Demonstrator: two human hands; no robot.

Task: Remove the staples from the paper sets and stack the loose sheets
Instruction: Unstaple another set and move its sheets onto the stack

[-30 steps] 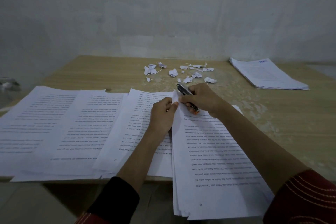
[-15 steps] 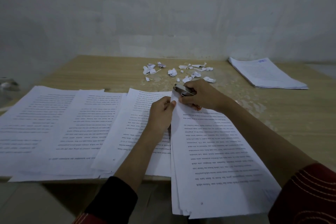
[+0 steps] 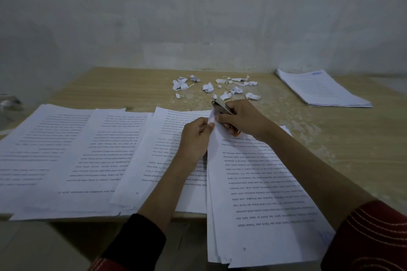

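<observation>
**Q:** Where is the paper being worked on?

**A:** A thick paper set (image 3: 259, 193) of white printed sheets lies at the lower centre-right of the frame. Its near edge overhangs the front of the counter (image 3: 352, 149), a pale wood-grain surface with worn, blotchy patches.

**Q:** What are the hands doing?

**A:** The left hand (image 3: 196, 136) pinches the far left corner of the set between thumb and curled fingers. The right hand (image 3: 244, 120), touching the same corner, is wrapped round a small metal tool (image 3: 220, 108). The tool has a shiny silver nose and an orange end showing below the palm. It may be a staple remover, but the dim light blurs its shape.

**Q:** What else is on the counter?

**A:** Flat loose sheets (image 3: 66, 160) fan out in overlapping rectangles across the left side, their text running upside down to the viewer. Crumpled, torn paper scraps (image 3: 220, 88) are scattered just beyond the hands at centre. A neat, slightly slanted stack of sheets (image 3: 321, 89) sits at the upper right, well apart. Behind stands a rough, mottled grey wall (image 3: 198, 17).
</observation>
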